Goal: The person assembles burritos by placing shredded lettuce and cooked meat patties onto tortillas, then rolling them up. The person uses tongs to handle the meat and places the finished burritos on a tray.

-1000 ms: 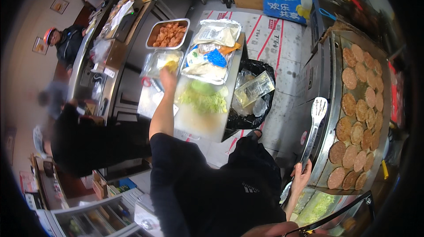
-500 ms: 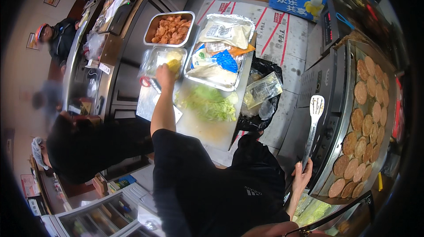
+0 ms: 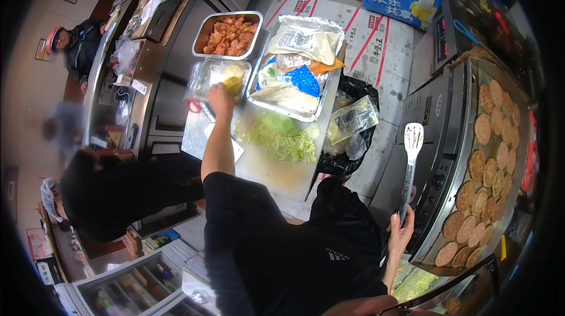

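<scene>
My left hand (image 3: 220, 100) reaches over the near edge of a clear plastic container (image 3: 203, 74), its fingers bunched beside a yellow piece (image 3: 233, 85). What the fingertips pinch, if anything, is hidden. Just below that hand lie red-handled scissors (image 3: 193, 105), and a heap of shredded lettuce (image 3: 276, 136) is spread on the worktop to its right. In my right hand (image 3: 400, 233), low on the right, is the handle of a slotted turner (image 3: 414, 139); its pale, smudged head points up and away from me, left of the griddle.
Several rows of round patties (image 3: 479, 201) cover the griddle (image 3: 465, 118) at right. A metal pan of orange-red meat chunks (image 3: 229, 36) and a foil-lined tray (image 3: 315, 117) of bags stand beyond the lettuce. A black-bagged bin (image 3: 368, 148) adjoins the worktop. A person (image 3: 118, 192) in black is at left.
The turner's head has swung slightly to the left, with my right hand still round its handle. My left hand stays at the container. The whole view has shifted a little.
</scene>
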Available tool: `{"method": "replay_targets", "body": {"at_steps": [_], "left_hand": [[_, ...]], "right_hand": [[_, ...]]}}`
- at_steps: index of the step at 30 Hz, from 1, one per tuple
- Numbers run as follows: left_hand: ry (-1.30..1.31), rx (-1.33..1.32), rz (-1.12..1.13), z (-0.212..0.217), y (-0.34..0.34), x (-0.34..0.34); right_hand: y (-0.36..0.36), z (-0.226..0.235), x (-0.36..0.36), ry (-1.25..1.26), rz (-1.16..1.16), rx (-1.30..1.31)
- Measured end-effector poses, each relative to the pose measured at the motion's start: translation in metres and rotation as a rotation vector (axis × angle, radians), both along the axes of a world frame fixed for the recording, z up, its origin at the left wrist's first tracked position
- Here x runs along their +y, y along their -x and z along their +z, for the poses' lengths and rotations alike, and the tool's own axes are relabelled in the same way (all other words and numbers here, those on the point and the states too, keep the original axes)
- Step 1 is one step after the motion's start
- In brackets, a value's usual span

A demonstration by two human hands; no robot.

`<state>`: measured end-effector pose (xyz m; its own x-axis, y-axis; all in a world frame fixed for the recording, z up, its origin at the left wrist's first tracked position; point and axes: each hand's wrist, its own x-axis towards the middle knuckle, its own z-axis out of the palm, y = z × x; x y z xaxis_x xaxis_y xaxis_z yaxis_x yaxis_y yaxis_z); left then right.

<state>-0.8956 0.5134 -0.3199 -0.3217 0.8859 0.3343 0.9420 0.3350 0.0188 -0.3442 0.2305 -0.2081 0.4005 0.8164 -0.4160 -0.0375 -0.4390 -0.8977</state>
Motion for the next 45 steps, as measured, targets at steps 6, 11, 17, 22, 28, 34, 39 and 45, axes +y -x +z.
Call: {"method": "replay_targets", "body": {"at_steps": [6, 11, 17, 22, 28, 34, 39, 45], "left_hand": [[0.049, 0.000, 0.001, -0.001, 0.005, 0.001], [0.041, 0.029, -0.030, 0.002, 0.004, 0.000], [-0.018, -0.096, -0.066, 0.003, 0.005, 0.001], [0.069, -0.161, 0.016, 0.015, -0.001, 0.002], [0.049, -0.018, -0.024, 0.005, 0.006, -0.004], [0.064, -0.027, -0.064, 0.007, 0.000, -0.002], [-0.130, -0.273, -0.019, -0.007, 0.017, 0.008], [0.076, -0.201, -0.142, -0.008, 0.052, 0.007]], "right_hand": [[0.000, -0.002, 0.000, 0.017, 0.019, -0.033], [0.000, -0.008, -0.002, 0.015, 0.028, -0.032], [0.007, -0.006, 0.000, -0.008, 0.041, -0.079], [0.011, -0.004, 0.000, 0.008, 0.061, -0.096], [0.014, -0.002, -0.001, 0.029, 0.073, -0.105], [0.019, -0.002, -0.003, 0.037, 0.049, -0.121], [0.019, -0.003, -0.005, 0.049, 0.052, -0.116], [0.017, -0.008, -0.004, 0.076, 0.097, -0.092]]}}
